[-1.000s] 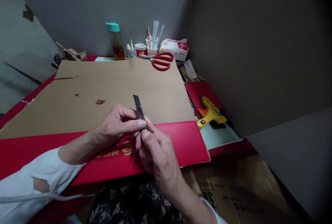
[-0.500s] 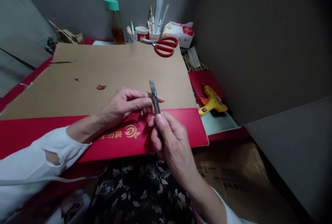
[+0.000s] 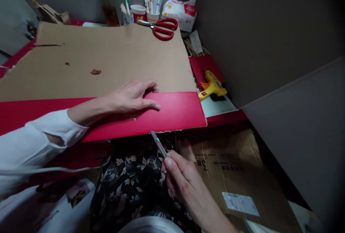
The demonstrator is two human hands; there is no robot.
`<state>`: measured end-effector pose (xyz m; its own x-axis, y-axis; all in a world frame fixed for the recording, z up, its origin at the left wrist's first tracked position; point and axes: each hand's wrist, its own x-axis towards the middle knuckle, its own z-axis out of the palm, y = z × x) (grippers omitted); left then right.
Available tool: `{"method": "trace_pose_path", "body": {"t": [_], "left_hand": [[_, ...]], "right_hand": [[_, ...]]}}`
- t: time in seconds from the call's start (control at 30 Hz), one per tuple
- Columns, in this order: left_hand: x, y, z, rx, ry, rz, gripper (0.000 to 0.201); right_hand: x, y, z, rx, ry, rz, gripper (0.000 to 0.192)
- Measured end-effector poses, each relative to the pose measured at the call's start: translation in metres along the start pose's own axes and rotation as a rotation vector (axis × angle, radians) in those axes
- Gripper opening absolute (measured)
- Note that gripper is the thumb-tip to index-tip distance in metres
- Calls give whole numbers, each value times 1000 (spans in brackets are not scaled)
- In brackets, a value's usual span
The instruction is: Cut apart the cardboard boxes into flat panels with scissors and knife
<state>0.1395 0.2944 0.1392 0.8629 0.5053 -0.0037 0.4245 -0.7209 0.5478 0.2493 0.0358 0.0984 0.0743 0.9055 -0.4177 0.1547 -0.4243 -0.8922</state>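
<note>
My right hand [image 3: 182, 179] is wrapped round a utility knife [image 3: 159, 145], its blade pointing up and left at the front edge of a red strip [image 3: 180, 109]. Whether the tip touches that edge I cannot tell. My left hand [image 3: 134, 98] lies over the red strip with fingers spread, thumb toward the right and fingertips reaching the brown cardboard [image 3: 129, 58] behind. The near edge of the strip looks rough just right of the blade.
Red-handled scissors [image 3: 165, 28] lie at the cardboard's far edge, before cups of pens and sticks. A yellow glue gun [image 3: 212, 85] sits to the right. Behind stand a bottle [image 3: 107, 4] and a tissue pack [image 3: 179, 13]. A flattened box [image 3: 229, 168] lies below.
My right hand has lowered the knife from above the red strip to its near edge. My left hand has moved off the knife and spread out on the board. The view has tipped downward.
</note>
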Motion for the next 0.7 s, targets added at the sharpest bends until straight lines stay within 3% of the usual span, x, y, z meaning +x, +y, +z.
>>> {"method": "trace_pose_path", "body": {"t": [0.3, 0.47, 0.7], "left_hand": [[11, 25, -33, -25, -253, -67, 32], [13, 36, -49, 58, -311, -96, 43], [11, 51, -58, -40, -388, -99, 53]], "right_hand": [[-1, 3, 4, 21, 8, -17, 43], [-3, 6, 6, 111, -7, 8, 41], [1, 9, 9, 207, 1, 2, 39]]}}
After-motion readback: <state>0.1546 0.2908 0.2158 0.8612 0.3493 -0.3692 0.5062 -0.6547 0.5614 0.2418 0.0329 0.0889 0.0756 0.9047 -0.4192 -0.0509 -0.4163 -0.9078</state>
